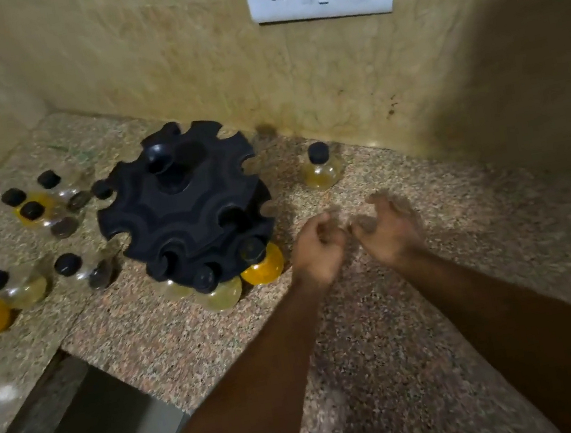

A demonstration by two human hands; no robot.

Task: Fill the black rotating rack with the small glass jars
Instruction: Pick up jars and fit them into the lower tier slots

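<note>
- I see the black rotating rack (184,210) standing on the granite counter (390,331), with three jars (219,289) seated in slots at its 6 o'clock edge.
- The loose jars (44,209) cluster at 9 o'clock of the rack; a lone jar (321,168) stands at 3 o'clock.
- The left hand (315,245) hovers at 4 o'clock of the rack, fingers curled and blurred; I cannot tell whether it grips anything.
- The right hand (388,229), just beside it, has loosely curled fingers and holds nothing.

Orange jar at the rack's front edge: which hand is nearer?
Left. The left hand is just right of the orange jar, apart from it; the right hand is farther right, beyond the left one.
</note>
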